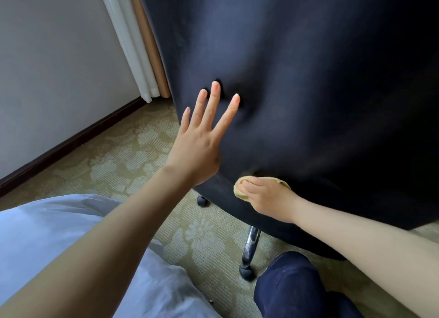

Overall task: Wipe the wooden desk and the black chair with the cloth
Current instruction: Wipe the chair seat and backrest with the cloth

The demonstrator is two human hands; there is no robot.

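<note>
Pinched under the right hand (263, 195)'s thumb, the yellow cloth (239, 190) presses the black chair (308, 80)'s lower back, bottom centre, while the flat, spread left hand (202, 137) braces it; chair-wiping step, next likely upward strokes.

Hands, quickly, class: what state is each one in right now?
Left hand: open, fingers spread, pressing on the black chair.
Right hand: holding the yellow cloth against the chair's lower edge.

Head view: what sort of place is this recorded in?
Likely a hotel room or bedroom: patterned beige carpet, white curtain with a tan drape in the corner, and a black upholstered chair on chrome castor legs.
</note>
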